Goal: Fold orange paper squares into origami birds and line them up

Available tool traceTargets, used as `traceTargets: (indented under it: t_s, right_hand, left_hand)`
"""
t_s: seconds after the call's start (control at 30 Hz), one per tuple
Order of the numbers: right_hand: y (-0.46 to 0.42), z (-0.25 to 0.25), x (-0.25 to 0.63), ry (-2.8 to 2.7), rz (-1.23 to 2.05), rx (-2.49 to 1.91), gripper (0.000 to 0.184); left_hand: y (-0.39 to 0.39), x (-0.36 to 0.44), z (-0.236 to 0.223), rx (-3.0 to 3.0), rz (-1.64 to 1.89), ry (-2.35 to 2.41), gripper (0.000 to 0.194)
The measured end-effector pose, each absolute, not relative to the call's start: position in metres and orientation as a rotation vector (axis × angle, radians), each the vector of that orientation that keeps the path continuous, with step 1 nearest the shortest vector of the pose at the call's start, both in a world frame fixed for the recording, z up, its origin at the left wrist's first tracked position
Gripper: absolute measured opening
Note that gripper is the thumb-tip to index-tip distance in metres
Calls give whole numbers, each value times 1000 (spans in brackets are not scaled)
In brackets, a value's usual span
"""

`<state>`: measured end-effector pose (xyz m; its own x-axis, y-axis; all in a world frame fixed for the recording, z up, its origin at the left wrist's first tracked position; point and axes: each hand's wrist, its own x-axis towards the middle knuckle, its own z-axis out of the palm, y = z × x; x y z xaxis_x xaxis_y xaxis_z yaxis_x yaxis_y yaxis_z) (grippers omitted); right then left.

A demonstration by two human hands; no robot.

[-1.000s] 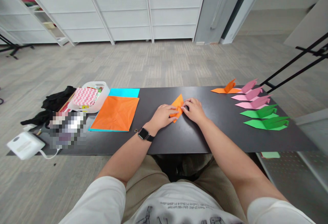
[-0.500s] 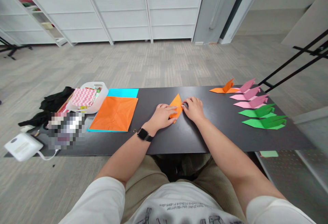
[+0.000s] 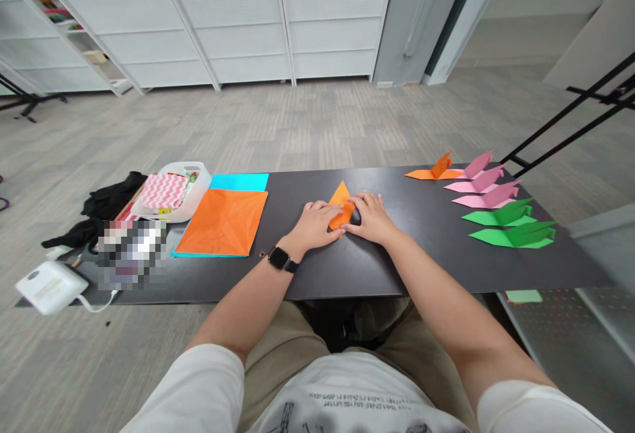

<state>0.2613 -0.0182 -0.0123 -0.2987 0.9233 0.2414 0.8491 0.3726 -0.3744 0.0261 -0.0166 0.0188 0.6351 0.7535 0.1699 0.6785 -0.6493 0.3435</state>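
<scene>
A folded piece of orange origami paper (image 3: pixel 340 196) lies on the dark table, its pointed top facing away from me. My left hand (image 3: pixel 317 225) holds its left side against the table, with the fingers over the paper and the thumb near the bottom corner. From the other side my right hand (image 3: pixel 371 219) grips the paper, fingertips on its right edge and thumb close to the lower point. Both hands cover much of the paper, so the exact folds are hidden. The left wrist wears a black watch (image 3: pixel 279 258).
Orange sheets (image 3: pixel 223 221) lie over blue sheets (image 3: pixel 241 182) on the left. Beyond them are a white basket (image 3: pixel 198 190), black cloth (image 3: pixel 112 196) and a white device (image 3: pixel 52 287). Folded birds in orange (image 3: pixel 439 168), pink (image 3: pixel 479 182) and green (image 3: pixel 516 235) line the right side.
My right hand has shifted slightly left, its fingers further onto the paper and its thumb nearer the lower corner. My left hand stays nearly in place.
</scene>
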Motion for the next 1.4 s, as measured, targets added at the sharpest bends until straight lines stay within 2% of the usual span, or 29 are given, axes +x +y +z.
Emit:
traceTargets:
  t_s: [0.1,0.23,0.5,0.63,0.83,1.17,1.4]
  right_hand:
    - [-17,-16,261,-2220,261,-1609,82]
    - [-13,-18,264,-2143,244,-1700,83]
    - [6,-25,276,-1911,91,-1883,72]
    - [10,-24,280,-1807,39,-1889,58]
    - [3,-21,274,-1931,84,-1760,51]
    - [0,-26,268,-1949,106,-1785,42]
    - [-1,-25,267,-1959,122,-1820,42]
  left_hand:
    - [-14,25,16,2607,437,1144,55]
    - [-13,24,13,2594,436,1139,58]
    - [-15,25,17,2619,407,1138,60]
    - [-17,26,17,2652,408,1108,58]
    - [-23,31,16,2705,412,1132,50]
    - [-21,24,20,2694,359,1047,39]
    - [-28,13,35,2711,319,914,20]
